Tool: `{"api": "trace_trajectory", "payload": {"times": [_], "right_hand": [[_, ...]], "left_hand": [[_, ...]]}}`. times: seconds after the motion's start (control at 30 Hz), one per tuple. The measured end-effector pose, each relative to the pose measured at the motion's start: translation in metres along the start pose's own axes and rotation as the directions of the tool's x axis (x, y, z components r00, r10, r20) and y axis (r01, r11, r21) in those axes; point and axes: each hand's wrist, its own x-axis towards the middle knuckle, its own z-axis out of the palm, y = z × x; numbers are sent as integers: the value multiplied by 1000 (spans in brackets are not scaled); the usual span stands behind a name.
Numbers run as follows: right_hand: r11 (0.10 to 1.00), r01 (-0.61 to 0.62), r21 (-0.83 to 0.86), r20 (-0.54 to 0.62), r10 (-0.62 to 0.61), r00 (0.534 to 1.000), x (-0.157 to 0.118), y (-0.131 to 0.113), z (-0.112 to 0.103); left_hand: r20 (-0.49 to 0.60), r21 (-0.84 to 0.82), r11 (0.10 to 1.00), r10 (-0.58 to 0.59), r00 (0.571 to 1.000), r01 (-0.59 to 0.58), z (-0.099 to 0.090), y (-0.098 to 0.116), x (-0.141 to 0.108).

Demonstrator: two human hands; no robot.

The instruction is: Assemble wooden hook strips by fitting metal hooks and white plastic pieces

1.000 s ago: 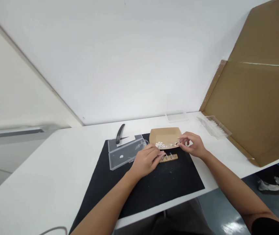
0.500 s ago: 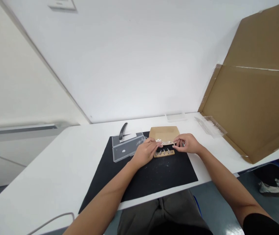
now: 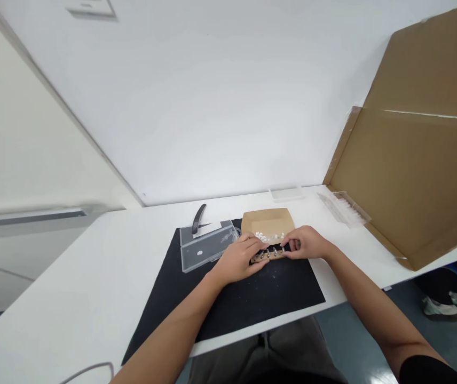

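Observation:
A narrow wooden strip with several small shiny upright pieces lies on the black mat. My left hand grips the strip's left end between thumb and fingers. At the strip's right end, my right hand has thumb and fingertips pinched together; whatever is between them is too small to make out. Just behind both hands stands a brown paper tray with white and clear bits along its near side. An open clear plastic case holding small clear pieces rests left of my left hand.
A dark curved tool lies by a white slip at the mat's back left. Clear boxes sit at the back right beside a large cardboard sheet. A cable is at the front left.
Both hands have come down from the tray's near edge to the wooden strip. My left hand has taken hold of the strip's left end. The view has shifted slightly.

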Motion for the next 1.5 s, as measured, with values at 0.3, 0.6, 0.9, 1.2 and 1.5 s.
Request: {"api": "trace_trajectory", "payload": {"times": [0.3,0.6,0.9,1.2,1.5], "right_hand": [[995,-11,-103,14,13,1000,-2,-3,0],[995,-48,-89,55,53,997,-3,-4,-1],[996,-40,-74,77,45,996,-6,-6,-4],[994,-53,-91,69,59,996,-6,-8,-2],[996,-35,-79,79,42,996,-7,-13,-10]], "left_hand": [[90,73,997,-40,995,34,-5,2,-2],[81,98,995,-15,997,7,0,1,-6],[76,109,994,-39,996,31,-1,5,-7],[63,92,993,-76,995,70,2,5,-9],[42,80,995,-68,997,65,2,4,-10]]}}
